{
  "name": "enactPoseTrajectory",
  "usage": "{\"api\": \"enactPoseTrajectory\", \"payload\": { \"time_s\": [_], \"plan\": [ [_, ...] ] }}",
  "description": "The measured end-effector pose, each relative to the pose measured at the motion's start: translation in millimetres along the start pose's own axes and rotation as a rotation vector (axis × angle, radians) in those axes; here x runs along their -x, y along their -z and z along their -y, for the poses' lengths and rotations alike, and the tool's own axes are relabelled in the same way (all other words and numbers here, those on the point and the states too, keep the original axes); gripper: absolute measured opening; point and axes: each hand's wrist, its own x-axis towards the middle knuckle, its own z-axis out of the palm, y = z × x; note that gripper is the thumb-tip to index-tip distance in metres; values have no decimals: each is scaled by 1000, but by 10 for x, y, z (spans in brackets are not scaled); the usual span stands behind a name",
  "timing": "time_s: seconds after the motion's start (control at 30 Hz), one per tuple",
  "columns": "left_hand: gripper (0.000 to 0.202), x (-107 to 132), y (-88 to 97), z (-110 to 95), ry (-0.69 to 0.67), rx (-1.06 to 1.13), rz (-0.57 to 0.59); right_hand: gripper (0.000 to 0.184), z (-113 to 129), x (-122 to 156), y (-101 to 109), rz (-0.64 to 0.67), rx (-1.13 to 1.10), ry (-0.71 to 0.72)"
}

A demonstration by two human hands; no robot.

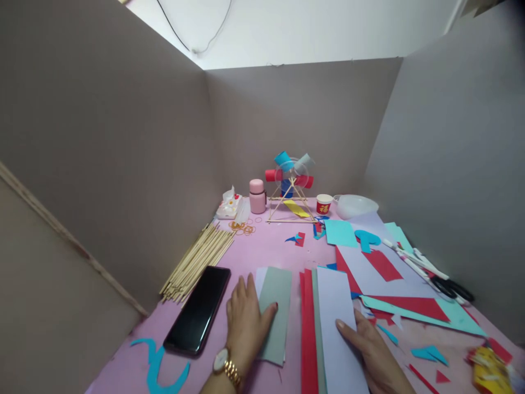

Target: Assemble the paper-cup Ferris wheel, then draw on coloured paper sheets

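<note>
My left hand [244, 320], with a gold watch at the wrist, lies flat on the pink table. Its fingers are stretched out and its thumb rests on the grey paper strip [279, 290], which lies over a white one. My right hand [369, 345] pinches the right edge of a stack of paper strips, thumb on top and fingers hidden underneath. A white strip [338, 317] tops this stack, with grey and red strips [309, 334] fanned out to its left. Close beside my left hand lies a black phone [198, 311].
Bamboo sticks [200, 260] lie far left. Behind stand a pink flask [257, 197], a stick-framed wheel [292, 175] with coloured paper tubes, a paper cup [324, 204] and a plastic bowl [356, 207]. Coloured sheets, scraps and scissors [451, 287] cover the right; grey partitions enclose the table.
</note>
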Motion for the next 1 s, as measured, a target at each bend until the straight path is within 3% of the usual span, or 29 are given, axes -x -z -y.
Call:
{"api": "enactPoseTrajectory", "payload": {
  "time_s": [0.13, 0.33, 0.47, 0.63, 0.73, 0.83, 0.9, 0.97, 1.0],
  "plan": [
    [57, 10, -62, 4, -46, -121, 32, 72, -53, -22, 46, -76, 159, 37],
    [57, -3, -71, 30, -88, -19, 14, 59, -119, -109, 207, -86, 346, 36],
    [51, -160, 55, 132, -55, 82, -14, 62, -135, -118, 214, -90, 332, 19],
    [44, -415, 303, 238, -65, 119, -17, 75, -85, -59, 80, -86, 217, 28],
    [48, -434, 355, 240, -92, 118, -80, 72, -58, -46, 29, -57, 210, 46],
    [47, -274, 218, 111, -141, 193, -73, 70, -64, -68, 7, -43, 158, 98],
    [48, -115, 20, -13, -157, 282, 48, 72, -91, -95, -14, -42, 85, 135],
    [65, 20, -219, -119, -124, 433, 177, 74, -137, -125, -42, -23, 19, 161],
    [75, 65, -334, -156, -26, 713, 279, 75, -167, -141, -55, -12, -1, 173]
  ]
}}
